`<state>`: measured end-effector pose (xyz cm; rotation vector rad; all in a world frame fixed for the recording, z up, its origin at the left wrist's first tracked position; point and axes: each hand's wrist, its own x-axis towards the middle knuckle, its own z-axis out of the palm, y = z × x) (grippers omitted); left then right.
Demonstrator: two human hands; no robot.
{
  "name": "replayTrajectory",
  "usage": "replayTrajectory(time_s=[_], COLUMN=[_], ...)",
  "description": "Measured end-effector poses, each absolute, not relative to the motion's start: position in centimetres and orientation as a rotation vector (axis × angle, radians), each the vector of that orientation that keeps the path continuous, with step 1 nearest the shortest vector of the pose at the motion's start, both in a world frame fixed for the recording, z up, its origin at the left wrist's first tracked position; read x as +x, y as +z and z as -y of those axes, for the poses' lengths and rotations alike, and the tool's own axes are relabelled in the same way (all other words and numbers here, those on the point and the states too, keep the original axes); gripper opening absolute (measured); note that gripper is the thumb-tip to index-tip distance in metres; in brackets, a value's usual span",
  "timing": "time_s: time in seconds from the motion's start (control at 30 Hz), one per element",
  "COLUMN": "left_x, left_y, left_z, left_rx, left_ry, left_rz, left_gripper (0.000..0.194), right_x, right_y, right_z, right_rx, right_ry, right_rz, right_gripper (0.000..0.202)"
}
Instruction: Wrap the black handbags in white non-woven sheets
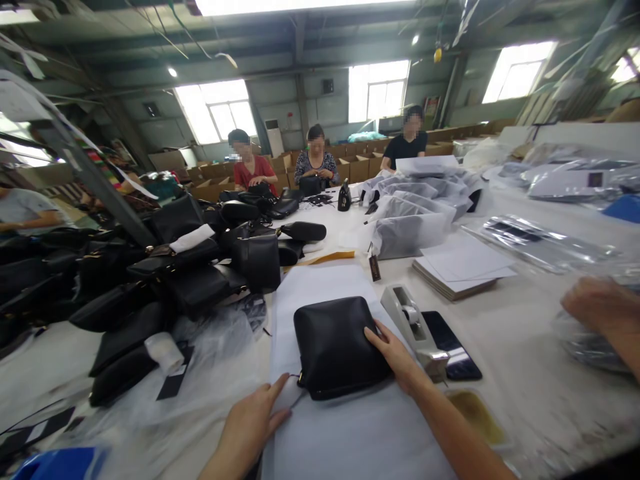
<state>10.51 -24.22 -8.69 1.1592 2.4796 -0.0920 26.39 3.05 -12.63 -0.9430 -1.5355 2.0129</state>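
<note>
A small black bag lies flat on a stack of white tissue paper in front of me. My right hand grips its right edge, fingertips on the upper face; the thumb is hidden. By the lower left corner, my left hand has index finger and thumb apart. A thin dark cord runs from the bag's corner close to the left fingertips; whether they touch it I cannot tell.
Right of the paper are a tape dispenser, a phone and white cards. Black bags pile up on the left; tissue-wrapped bags stand beyond. A co-worker's blurred hand reaches in from the right. Several people sit across the table.
</note>
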Motion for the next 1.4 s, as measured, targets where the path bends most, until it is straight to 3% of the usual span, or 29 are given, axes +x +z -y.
replayTrajectory(time_s=[0.13, 0.3, 0.43, 0.53, 0.63, 0.73, 0.8, 0.9, 1.03, 1.4], left_x=[10.2, 12.6, 15.7, 17.2, 17.9, 18.2, 18.4, 18.9, 19.5, 19.1], left_y=[-8.5, -9.4, -11.4, -13.1, -14.2, -14.6, -14.6, -14.6, -14.4, -12.7], left_z=[24.6, 25.5, 26.9, 28.2, 29.0, 29.2, 29.1, 28.9, 28.4, 26.4], left_rx=[1.156, 1.503, 1.793, 1.904, 1.894, 1.863, 1.873, 1.869, 1.744, 1.438], left_ry=[-0.016, 0.483, 0.651, 0.615, 0.534, 0.5, 0.526, 0.609, 0.713, 0.66], left_rz=[-2.546, -2.638, -2.449, -2.31, -2.297, -2.32, -2.319, -2.343, -2.418, -2.585], left_gripper=[0.047, 0.038, 0.03, 0.046, 0.065, 0.062, 0.05, 0.032, 0.027, 0.034], right_x=[26.3, 28.8, 33.9, 37.8, 40.4, 41.3, 41.4, 41.2, 40.9, 39.0], right_y=[-12.8, -12.5, -11.3, -10.9, -11.6, -13.0, -14.0, -15.1, -15.7, -14.0], right_z=[-3.1, -2.6, -1.3, 0.0, 1.2, 1.9, 2.0, 2.2, 2.6, 2.5], right_rx=[-0.93, -0.949, -0.806, -0.618, -0.348, -0.255, -0.25, -0.24, -0.26, -0.479], right_ry=[1.938, 1.599, 1.195, 1.097, 1.041, 0.898, 0.826, 0.81, 0.896, 0.823], right_rz=[1.611, 1.839, 2.1, 2.41, 2.668, 2.761, 2.758, 2.701, 2.606, 2.675], right_gripper=[0.07, 0.072, 0.048, 0.036, 0.047, 0.058, 0.052, 0.033, 0.02, 0.025])
